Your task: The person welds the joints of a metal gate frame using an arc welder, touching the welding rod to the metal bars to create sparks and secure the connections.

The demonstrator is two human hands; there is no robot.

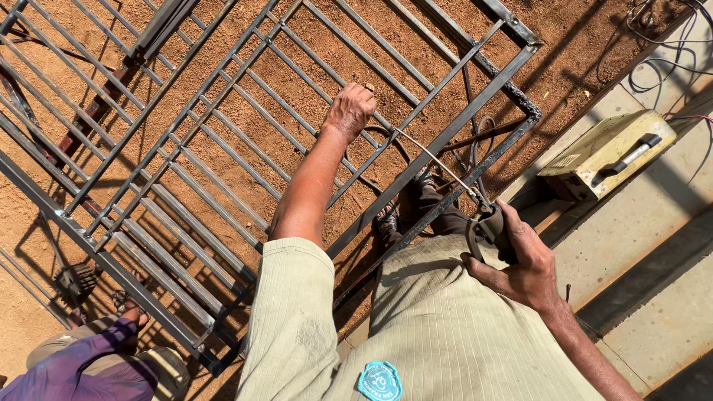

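Gate [312,96], a steel frame of flat bars, fills the upper middle of the frame and lies tilted over red dirt [587,44]. My left hand [349,110] sits near the top centre, fingers curled shut around one of its bars. From just beside that hand a thin rod [438,163] runs down to the right into a holder [486,226], which my right hand [520,260] grips tight at centre right, just beside the gate's lower frame bar. The rod's far tip is close to the left hand; I cannot tell whether it touches the bar. My feet [405,212] show through the gap below the bars, in the middle of the frame.

A black cable [475,134] loops over the dirt under the gate's right corner. At the right edge a pale yellow box [605,152] with a dark handle rests on a concrete slab [653,252], and more wires [668,44] tangle in the upper right corner. A second barred frame [67,96] lies at the upper left. In the lower left corner another person in a purple sleeve [74,367] crouches, one hand [132,315] near the gate's lower left edge.
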